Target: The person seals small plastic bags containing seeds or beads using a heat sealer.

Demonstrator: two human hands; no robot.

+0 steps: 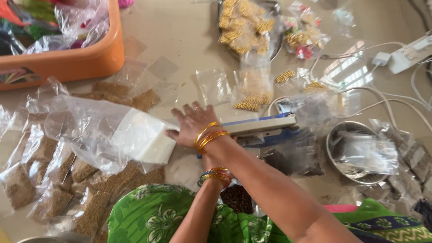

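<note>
Seed packets (49, 198): many small clear pouches of brown grain, spread from 9 to 7 o'clock of my hands. I judge they lie flat so they stay sorted.
Orange tub (81, 60): at 10 o'clock, holding loose plastic bags; kept off to the side.
Big clear bag (85, 130): crumpled, just at 9 o'clock of the white block, partly over the packets.
White block (150, 141): pale, box-shaped, wrapped in clear film, touching the fingertips at 9 o'clock of my right hand.
Right hand (191, 123): flat, palm down, fingers spread, resting at the block's edge and beside the sealer; nothing gripped. I read the flat press as steadying.
Left hand: I see only the bangled wrist under the right forearm; the hand itself is out of view.
Blue sealer (263, 126): long bar at 3 o'clock of my right hand, its cable running toward 2 o'clock.
Steel tray (274, 6): at 12 o'clock, piled with gold-bead packets.
Steel bowl (335, 157): at 4 o'clock, stuffed with empty pouches within reach.
</note>
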